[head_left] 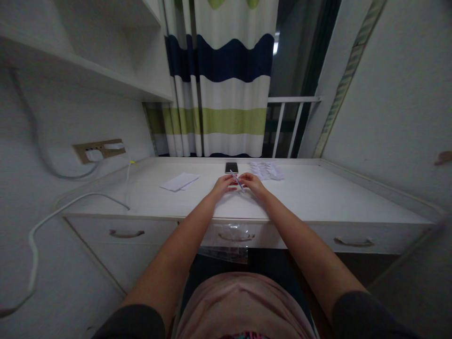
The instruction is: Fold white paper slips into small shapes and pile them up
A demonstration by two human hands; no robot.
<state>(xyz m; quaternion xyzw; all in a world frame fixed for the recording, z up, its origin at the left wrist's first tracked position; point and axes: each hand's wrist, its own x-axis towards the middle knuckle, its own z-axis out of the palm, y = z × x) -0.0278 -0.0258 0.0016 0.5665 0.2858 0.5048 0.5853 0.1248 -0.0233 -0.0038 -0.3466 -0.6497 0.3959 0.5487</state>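
In front of me over the desk, my hands hold a thin pale-purple strip (237, 181), slanted between them; whether it is a pen, a stick or folded paper is too small to tell. My left hand (223, 185) has its curled fingers against the strip from the left. From the other side, my right hand (252, 183) pinches it with bent fingers. Just beyond my fingertips lies a small black rectangular object (231, 167). To its right rests a cluster of pale lilac-white pieces (266, 170). White sheets of paper (180, 181) lie left of my hands.
The white desk (318, 195) has drawers with metal handles (353, 242) along its front. A pale cable (88, 194) runs over the left edge, below a wall socket (99, 150). A striped curtain (235, 94) hangs behind, and a shelf (88, 61) juts out upper left.
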